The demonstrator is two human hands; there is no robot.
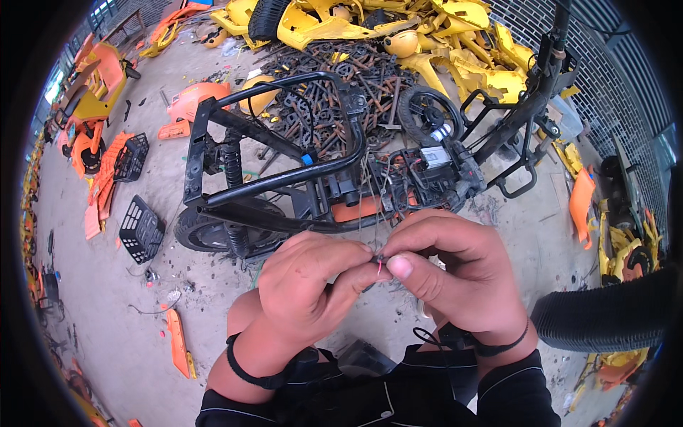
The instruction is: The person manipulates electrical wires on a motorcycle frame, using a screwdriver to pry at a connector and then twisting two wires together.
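Observation:
In front of me, my left hand (307, 277) and my right hand (459, 274) meet, both closed in a pinch. Between their fingertips is a small dark piece (380, 260) on a cable, with a thin pinkish-red wire showing beside it; its exact kind is too small to tell. Thin cables (371, 192) run up from the fingers toward the stripped scooter frame (284, 174). That black frame lies just beyond my hands, with bare wiring and a silver box (435, 157) at its middle. Its rear wheel (206, 229) is partly hidden behind the frame.
Beyond the frame, rusty metal parts (331, 92) form a heap, with yellow body panels (455, 50) piled behind. Black plastic crates (141, 229) and an orange panel (178, 343) lie on the left floor. A ribbed black object (605, 309) juts in at the right.

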